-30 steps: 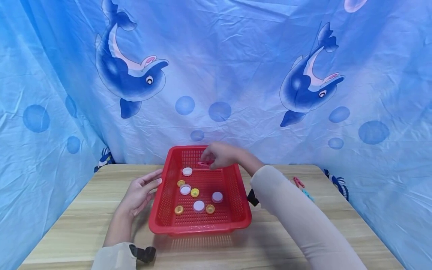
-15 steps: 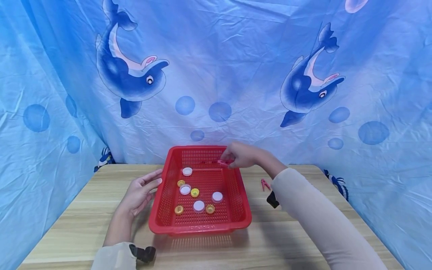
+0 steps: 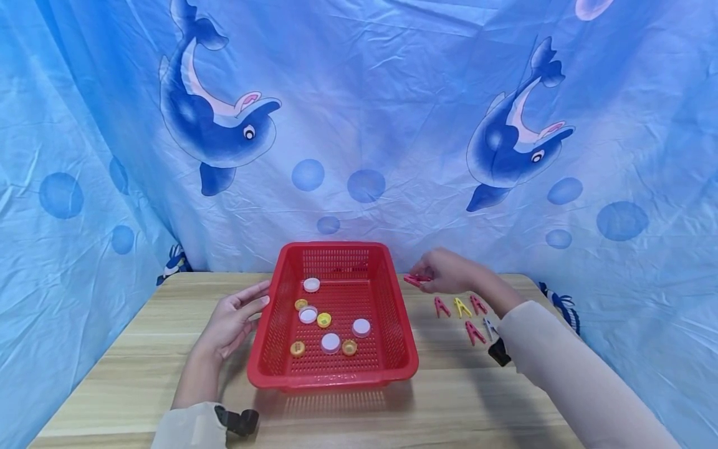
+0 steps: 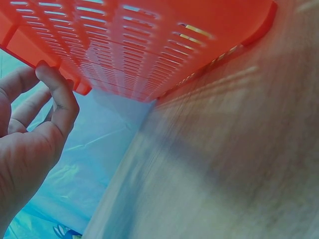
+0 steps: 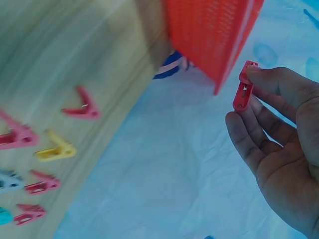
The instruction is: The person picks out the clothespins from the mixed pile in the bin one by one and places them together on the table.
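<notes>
My right hand pinches a red clothespin between thumb and fingers, in the air just right of a red plastic basket. In the right wrist view this red clothespin stands roughly upright at the fingertips. The left hand touches the basket's left rim with thumb and fingertips, its fingers loosely bent. From the left wrist view, the left hand meets the rim from outside. Inside the basket lie several bottle caps, among them a white cap, a yellow cap and a pale lilac cap.
Several clothespins lie on the wooden table right of the basket, including a yellow clothespin, a grey clothespin and a red clothespin. A blue dolphin-print curtain hangs behind and at both sides.
My right hand has moved right, carrying the red clothespin from above the basket to beyond its right rim. More clothespins on the table are uncovered. The left hand and basket stay put.
</notes>
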The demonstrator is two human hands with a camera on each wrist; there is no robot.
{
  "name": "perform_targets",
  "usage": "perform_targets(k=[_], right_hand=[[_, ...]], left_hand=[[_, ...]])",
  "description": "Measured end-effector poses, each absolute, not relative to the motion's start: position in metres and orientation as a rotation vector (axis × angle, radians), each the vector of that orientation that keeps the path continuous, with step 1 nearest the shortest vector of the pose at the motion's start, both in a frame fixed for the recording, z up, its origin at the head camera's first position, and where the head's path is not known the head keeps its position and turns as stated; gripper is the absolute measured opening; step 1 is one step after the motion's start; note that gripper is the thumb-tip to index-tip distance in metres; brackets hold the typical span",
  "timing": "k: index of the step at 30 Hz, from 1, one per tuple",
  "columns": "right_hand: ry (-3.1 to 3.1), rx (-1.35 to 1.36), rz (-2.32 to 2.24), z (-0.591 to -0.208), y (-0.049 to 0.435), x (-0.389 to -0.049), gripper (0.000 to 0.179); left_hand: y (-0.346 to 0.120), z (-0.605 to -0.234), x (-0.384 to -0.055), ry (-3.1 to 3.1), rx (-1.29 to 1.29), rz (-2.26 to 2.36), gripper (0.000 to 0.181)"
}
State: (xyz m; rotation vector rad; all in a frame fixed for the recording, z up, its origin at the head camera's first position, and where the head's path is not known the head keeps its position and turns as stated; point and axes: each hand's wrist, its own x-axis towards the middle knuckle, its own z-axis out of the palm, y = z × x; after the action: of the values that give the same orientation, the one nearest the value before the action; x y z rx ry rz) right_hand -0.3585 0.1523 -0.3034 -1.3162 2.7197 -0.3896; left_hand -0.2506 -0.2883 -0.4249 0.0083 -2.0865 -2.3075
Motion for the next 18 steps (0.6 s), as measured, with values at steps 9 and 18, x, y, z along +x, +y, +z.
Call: perform_targets(k=[9,18], right_hand=[[2.784,-1.108,-0.410,-0.334,0.184,-0.350,0.029],[2.791,-1.084,-0.406,-0.360,0.206,-0.339,0.018]], left_hand=[[-0.289,-0.426,-0.250,-2.084,0.003,-2.303,0.068],[-0.288,-0.425,-0.251,-2.071,-0.005,-2.315,0.066]])
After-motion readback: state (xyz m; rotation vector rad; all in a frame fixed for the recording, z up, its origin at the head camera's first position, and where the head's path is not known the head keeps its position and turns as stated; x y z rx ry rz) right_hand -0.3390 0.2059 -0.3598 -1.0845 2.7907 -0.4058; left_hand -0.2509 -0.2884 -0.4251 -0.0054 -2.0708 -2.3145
